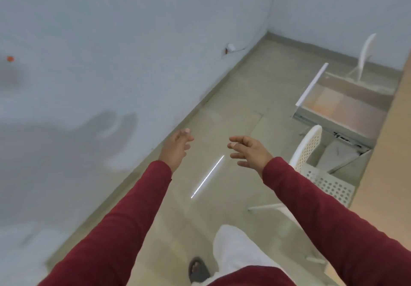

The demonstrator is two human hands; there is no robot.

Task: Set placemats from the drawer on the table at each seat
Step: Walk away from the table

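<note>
An open drawer [311, 86] juts out from under the wooden table [391, 152] at the right. Orange-pink placemats [340, 105] lie flat inside it. My left hand [175, 147] and my right hand [249, 152] reach forward over the floor, both in dark red sleeves, fingers spread and holding nothing. Both hands are well short of the drawer, which is ahead and to the right.
A white perforated chair [311, 152] stands between me and the drawer, pushed against the table. Another white chair [367, 52] stands beyond the drawer near the far wall. A pale wall [111, 63] runs along the left. The floor [222, 107] between is beige tile.
</note>
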